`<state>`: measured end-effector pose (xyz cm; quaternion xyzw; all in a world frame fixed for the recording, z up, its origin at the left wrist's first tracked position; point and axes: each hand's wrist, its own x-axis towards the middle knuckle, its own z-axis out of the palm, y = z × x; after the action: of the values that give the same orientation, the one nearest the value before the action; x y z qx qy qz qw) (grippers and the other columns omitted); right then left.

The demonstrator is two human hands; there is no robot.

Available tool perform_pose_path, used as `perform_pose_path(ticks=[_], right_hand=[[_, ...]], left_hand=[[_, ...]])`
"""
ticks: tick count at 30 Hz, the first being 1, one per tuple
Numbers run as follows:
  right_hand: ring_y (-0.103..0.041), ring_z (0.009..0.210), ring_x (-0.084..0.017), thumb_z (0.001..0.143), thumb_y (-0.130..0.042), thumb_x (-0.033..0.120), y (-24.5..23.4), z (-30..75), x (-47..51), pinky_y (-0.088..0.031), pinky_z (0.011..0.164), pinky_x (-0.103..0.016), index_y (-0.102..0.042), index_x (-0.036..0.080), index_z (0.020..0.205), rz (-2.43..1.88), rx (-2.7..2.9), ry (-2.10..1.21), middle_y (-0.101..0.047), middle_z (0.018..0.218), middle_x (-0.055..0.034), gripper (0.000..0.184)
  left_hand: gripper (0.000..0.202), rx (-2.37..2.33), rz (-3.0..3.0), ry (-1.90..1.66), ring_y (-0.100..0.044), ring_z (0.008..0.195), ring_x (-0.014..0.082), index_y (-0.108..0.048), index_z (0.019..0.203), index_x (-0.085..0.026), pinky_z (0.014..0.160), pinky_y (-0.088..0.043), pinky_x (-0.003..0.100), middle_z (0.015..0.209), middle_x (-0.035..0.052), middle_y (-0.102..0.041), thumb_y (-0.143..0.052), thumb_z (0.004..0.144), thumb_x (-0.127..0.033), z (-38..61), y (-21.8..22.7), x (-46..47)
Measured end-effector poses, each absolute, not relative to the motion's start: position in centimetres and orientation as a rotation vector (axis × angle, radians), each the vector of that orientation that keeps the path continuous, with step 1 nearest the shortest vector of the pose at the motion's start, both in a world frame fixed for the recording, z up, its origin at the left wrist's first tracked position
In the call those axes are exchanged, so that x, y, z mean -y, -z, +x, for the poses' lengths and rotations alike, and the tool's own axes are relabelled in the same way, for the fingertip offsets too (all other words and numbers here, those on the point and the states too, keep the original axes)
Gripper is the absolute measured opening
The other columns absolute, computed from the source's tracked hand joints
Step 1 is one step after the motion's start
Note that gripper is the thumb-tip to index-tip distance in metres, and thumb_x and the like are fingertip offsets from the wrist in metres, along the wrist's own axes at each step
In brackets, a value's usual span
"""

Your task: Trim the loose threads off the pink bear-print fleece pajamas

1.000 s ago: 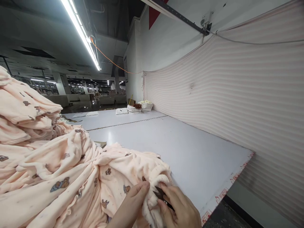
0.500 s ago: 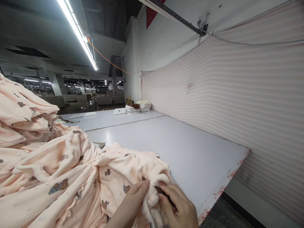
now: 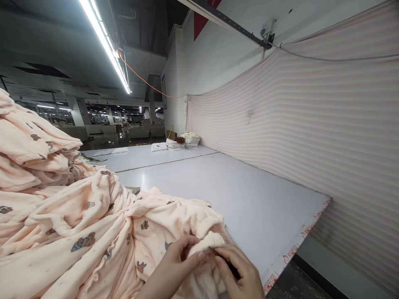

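Observation:
A peach fleece garment (image 3: 156, 224) with small printed animals lies bunched along the near side of the table. My left hand (image 3: 185, 259) pinches a fold of it near the edge, thumb and fingers closed on the cloth. In my right hand (image 3: 241, 270) is a small dark tool with a pointed tip, which looks like thread snips (image 3: 232, 268). Its tip touches the cloth just right of my left fingers. Whether its blades are apart is hidden by my fingers and the fabric.
More of the peach fleece (image 3: 34, 145) is heaped high at the left. The pale table (image 3: 255, 199) runs back to folded white cloth stacks (image 3: 176, 144). A striped cloth sheet (image 3: 299, 116) hangs along the right wall. The table's taped edge (image 3: 289, 255) is at the right.
My left hand has shifted its hold, and the fleece edge between my hands is turned and spread flatter. The dark tool stays in my right hand, close to the cloth. The view has shifted slightly.

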<state>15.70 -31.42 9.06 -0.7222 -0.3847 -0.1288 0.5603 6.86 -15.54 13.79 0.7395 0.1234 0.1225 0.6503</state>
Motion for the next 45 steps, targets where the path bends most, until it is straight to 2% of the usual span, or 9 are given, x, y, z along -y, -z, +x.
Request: perform_pose_path(ticks=[4, 9, 14, 18, 23, 28, 34, 40, 45], right_hand=[[-0.067, 0.093, -0.019, 0.088, -0.056, 0.038, -9.2, 14.8, 31.3, -0.055, 0.076, -0.021, -0.067, 0.027, 0.106, -1.671, 0.866, 0.416, -0.069, 0.103, -0.0055, 0.024], [-0.070, 0.084, -0.019, 0.091, -0.050, 0.038, -9.0, 13.8, 30.5, -0.057, 0.059, -0.019, -0.067, 0.029, 0.101, -1.764, 0.933, 0.490, -0.071, 0.095, -0.0042, 0.022], [-0.070, 0.073, -0.020, 0.088, -0.055, 0.036, -9.3, 13.6, 30.8, -0.058, 0.061, -0.025, -0.064, 0.030, 0.109, -1.877, 1.041, 0.568, -0.071, 0.096, -0.0038, 0.024], [-0.068, 0.090, -0.022, 0.091, -0.051, 0.033, -10.3, 13.1, 30.6, -0.057, 0.071, -0.026, -0.064, 0.029, 0.105, -1.837, 1.004, 0.523, -0.070, 0.100, -0.0050, 0.020], [-0.069, 0.076, -0.017, 0.084, -0.059, 0.047, -8.8, 11.9, 29.2, -0.057, 0.061, -0.018, -0.060, 0.028, 0.104, -1.675, 0.861, 0.399, -0.067, 0.093, -0.0039, 0.028], [-0.064, 0.063, -0.014, 0.089, -0.052, 0.036, -7.0, 12.3, 28.4, -0.051, 0.050, -0.018, -0.065, 0.028, 0.097, -1.663, 0.962, 0.524, -0.064, 0.079, -0.0020, 0.018], [-0.049, 0.049, -0.010, 0.088, -0.053, 0.040, -8.3, 13.4, 29.7, -0.037, 0.046, -0.018, -0.056, 0.022, 0.065, -1.614, 1.110, 0.156, -0.052, 0.056, 0.0046, 0.030], [-0.049, 0.055, -0.010, 0.088, -0.052, 0.042, -9.5, 12.8, 29.9, -0.037, 0.051, -0.018, -0.055, 0.020, 0.070, -1.576, 1.011, -0.043, -0.053, 0.063, 0.0035, 0.029], [-0.063, 0.073, -0.015, 0.094, -0.044, 0.042, -10.0, 12.8, 29.3, -0.045, 0.063, -0.019, -0.061, 0.022, 0.085, -1.599, 0.886, -0.064, -0.067, 0.079, -0.0016, 0.028]], left_hand=[[0.029, -0.310, 1.896, -0.413, -0.058, 0.096, 0.0242, -0.063, 0.103, -0.021, 0.086, -0.043, 0.031, 0.102, 0.0052, -0.067, -0.064, 0.076, -0.032, 5.4, -14.1, 15.4], [0.027, -0.249, 1.771, -0.517, -0.059, 0.097, 0.0238, -0.060, 0.099, -0.020, 0.086, -0.045, 0.031, 0.097, 0.0049, -0.065, -0.059, 0.073, -0.023, 4.6, -12.6, 15.8], [0.031, -0.213, 1.596, -0.479, -0.060, 0.101, 0.0246, -0.060, 0.103, -0.019, 0.088, -0.046, 0.034, 0.104, 0.0073, -0.065, -0.062, 0.075, -0.031, 4.2, -10.9, 15.7], [0.036, -0.200, 1.544, -0.509, -0.060, 0.103, 0.0235, -0.059, 0.110, -0.023, 0.087, -0.048, 0.031, 0.107, 0.0062, -0.066, -0.064, 0.078, -0.037, 3.9, -10.5, 15.7], [0.037, -0.313, 1.717, -0.543, -0.062, 0.099, 0.0260, -0.066, 0.107, -0.022, 0.083, -0.051, 0.031, 0.102, 0.0076, -0.068, -0.065, 0.077, -0.043, 3.7, -10.6, 15.3], [0.036, -0.237, 1.623, -0.453, -0.063, 0.101, 0.0253, -0.064, 0.109, -0.020, 0.088, -0.049, 0.032, 0.105, 0.0080, -0.069, -0.066, 0.077, -0.038, 3.8, -10.5, 15.0], [0.026, -0.245, 1.549, -0.618, -0.062, 0.096, 0.0219, -0.063, 0.102, -0.020, 0.083, -0.048, 0.028, 0.102, 0.0060, -0.067, -0.060, 0.076, -0.022, 3.4, -9.7, 14.6], [0.033, -0.171, 1.855, -0.692, -0.062, 0.086, 0.0192, -0.061, 0.115, -0.026, 0.071, -0.050, 0.024, 0.099, 0.0057, -0.065, -0.053, 0.084, -0.029, 2.8, -10.6, 15.2], [0.033, -0.311, 1.945, -0.586, -0.060, 0.067, 0.0190, -0.070, 0.071, -0.021, 0.066, -0.052, 0.026, 0.067, 0.0025, -0.063, -0.052, 0.084, -0.045, 3.1, -12.5, 15.7]])
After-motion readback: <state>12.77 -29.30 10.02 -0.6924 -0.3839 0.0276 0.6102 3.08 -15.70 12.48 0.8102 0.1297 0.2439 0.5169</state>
